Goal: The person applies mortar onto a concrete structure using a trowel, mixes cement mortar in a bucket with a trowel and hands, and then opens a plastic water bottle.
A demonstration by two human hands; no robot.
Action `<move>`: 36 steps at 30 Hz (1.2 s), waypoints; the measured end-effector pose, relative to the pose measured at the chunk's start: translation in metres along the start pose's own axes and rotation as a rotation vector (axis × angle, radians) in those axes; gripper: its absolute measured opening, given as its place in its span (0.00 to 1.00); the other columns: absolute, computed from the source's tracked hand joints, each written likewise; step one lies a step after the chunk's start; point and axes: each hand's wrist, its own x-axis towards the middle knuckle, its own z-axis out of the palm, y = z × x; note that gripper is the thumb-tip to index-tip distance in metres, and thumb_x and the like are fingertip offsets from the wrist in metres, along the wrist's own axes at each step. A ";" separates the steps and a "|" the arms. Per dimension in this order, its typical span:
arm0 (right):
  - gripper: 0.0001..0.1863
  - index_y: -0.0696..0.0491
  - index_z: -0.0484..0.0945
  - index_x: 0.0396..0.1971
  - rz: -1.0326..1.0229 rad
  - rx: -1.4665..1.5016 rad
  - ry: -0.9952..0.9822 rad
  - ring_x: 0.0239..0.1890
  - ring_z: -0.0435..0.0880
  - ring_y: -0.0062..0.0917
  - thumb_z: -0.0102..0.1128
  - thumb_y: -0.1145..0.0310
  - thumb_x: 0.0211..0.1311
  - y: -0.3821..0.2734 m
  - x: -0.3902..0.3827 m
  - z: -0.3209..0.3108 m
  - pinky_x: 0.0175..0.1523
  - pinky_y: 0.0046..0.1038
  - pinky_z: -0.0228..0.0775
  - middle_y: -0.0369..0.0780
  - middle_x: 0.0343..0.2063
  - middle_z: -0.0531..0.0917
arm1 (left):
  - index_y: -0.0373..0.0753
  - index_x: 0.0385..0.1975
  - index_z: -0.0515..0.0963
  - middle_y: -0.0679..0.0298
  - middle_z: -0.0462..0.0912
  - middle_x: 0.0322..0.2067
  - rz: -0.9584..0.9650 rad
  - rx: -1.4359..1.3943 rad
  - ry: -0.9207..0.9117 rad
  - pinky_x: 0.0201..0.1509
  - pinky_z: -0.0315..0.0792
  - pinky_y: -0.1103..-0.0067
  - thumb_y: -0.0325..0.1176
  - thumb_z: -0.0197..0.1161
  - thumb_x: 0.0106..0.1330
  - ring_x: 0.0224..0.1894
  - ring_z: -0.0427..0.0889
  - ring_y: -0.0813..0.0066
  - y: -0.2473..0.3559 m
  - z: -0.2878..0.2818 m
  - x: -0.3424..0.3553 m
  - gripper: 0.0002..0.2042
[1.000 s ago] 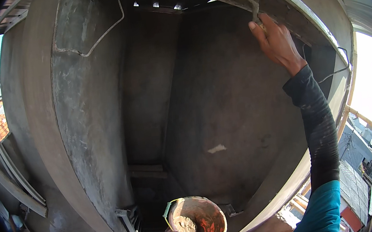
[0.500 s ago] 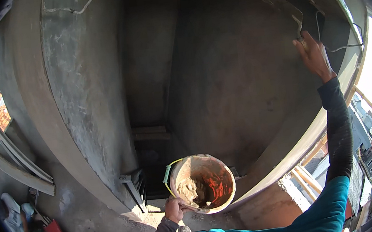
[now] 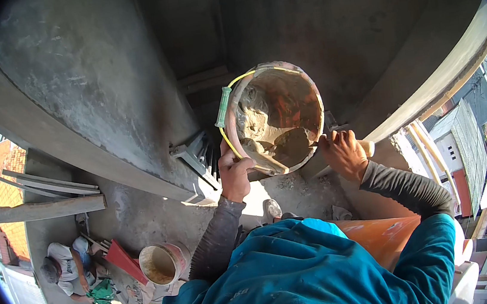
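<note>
The bucket (image 3: 305,104) is positioned in front of the wearer, mouth toward the camera. The left hand (image 3: 236,175) is closed on the bucket's lower left rim. The right hand (image 3: 344,155), at the bucket's lower right rim, grips the trowel (image 3: 367,147); the handle end projects to the right, away from the bucket. Blade contact with the mortar (image 3: 253,115) cannot be determined. The mortar is heaped against the bucket's left inner wall. The bail (image 3: 223,107), fitted with a green grip, loops outside the bucket's left rim. A pail (image 3: 179,261) stands below and left of the bucket
</note>
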 end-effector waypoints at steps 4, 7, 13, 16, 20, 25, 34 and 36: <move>0.21 0.54 0.69 0.53 0.064 0.382 -0.052 0.36 0.80 0.39 0.51 0.64 0.60 -0.031 0.001 0.010 0.38 0.39 0.69 0.48 0.36 0.77 | 0.33 0.21 0.74 0.70 0.71 0.32 0.095 0.002 0.118 0.29 0.75 0.85 0.21 0.59 0.44 0.28 0.77 0.79 0.004 0.017 0.002 0.04; 0.22 0.57 0.69 0.49 0.023 0.752 -0.151 0.34 0.81 0.43 0.56 0.66 0.55 -0.001 -0.002 -0.029 0.35 0.43 0.74 0.48 0.33 0.77 | 0.26 0.35 0.74 0.70 0.66 0.48 -0.028 -0.076 0.100 0.39 0.80 0.80 0.19 0.54 0.45 0.41 0.79 0.75 0.014 0.012 0.012 0.14; 0.15 0.58 0.72 0.33 0.025 0.761 0.255 0.28 0.81 0.43 0.65 0.64 0.52 0.066 0.000 -0.076 0.31 0.38 0.75 0.46 0.26 0.79 | 0.32 0.41 0.71 0.60 0.76 0.32 -0.026 -0.319 -0.012 0.37 0.85 0.67 0.19 0.52 0.50 0.32 0.84 0.66 0.036 0.003 0.014 0.16; 0.21 0.57 0.73 0.35 0.079 0.693 0.409 0.27 0.81 0.44 0.70 0.57 0.52 0.121 0.017 -0.110 0.31 0.37 0.74 0.45 0.25 0.79 | 0.31 0.44 0.72 0.55 0.80 0.35 -0.037 -0.429 0.004 0.38 0.85 0.62 0.18 0.48 0.50 0.34 0.85 0.58 0.057 0.019 0.014 0.19; 0.20 0.57 0.74 0.34 0.123 0.542 0.696 0.27 0.80 0.45 0.69 0.57 0.53 0.192 0.037 -0.215 0.31 0.38 0.72 0.46 0.24 0.79 | 0.33 0.39 0.73 0.55 0.81 0.32 -0.104 -0.533 -0.086 0.37 0.85 0.59 0.19 0.47 0.50 0.33 0.85 0.59 0.056 0.024 0.028 0.16; 0.18 0.57 0.75 0.38 0.215 0.090 0.996 0.30 0.81 0.45 0.62 0.57 0.60 0.283 0.068 -0.319 0.33 0.40 0.71 0.46 0.27 0.81 | 0.34 0.38 0.72 0.56 0.80 0.33 -0.157 -0.645 -0.132 0.39 0.82 0.56 0.22 0.49 0.50 0.35 0.84 0.57 0.033 0.030 0.056 0.14; 0.18 0.56 0.74 0.40 0.422 -0.204 1.029 0.33 0.81 0.49 0.55 0.54 0.65 0.357 0.065 -0.383 0.38 0.45 0.72 0.48 0.29 0.82 | 0.33 0.35 0.69 0.48 0.77 0.39 -0.289 -0.588 0.050 0.45 0.78 0.48 0.22 0.49 0.51 0.41 0.81 0.43 0.036 0.065 0.077 0.11; 0.17 0.55 0.74 0.41 0.504 -0.235 0.988 0.32 0.81 0.50 0.55 0.56 0.65 0.354 0.054 -0.385 0.37 0.47 0.72 0.50 0.28 0.82 | 0.33 0.35 0.69 0.47 0.76 0.39 -0.306 -0.564 0.022 0.46 0.77 0.48 0.22 0.49 0.51 0.42 0.80 0.42 0.039 0.066 0.084 0.10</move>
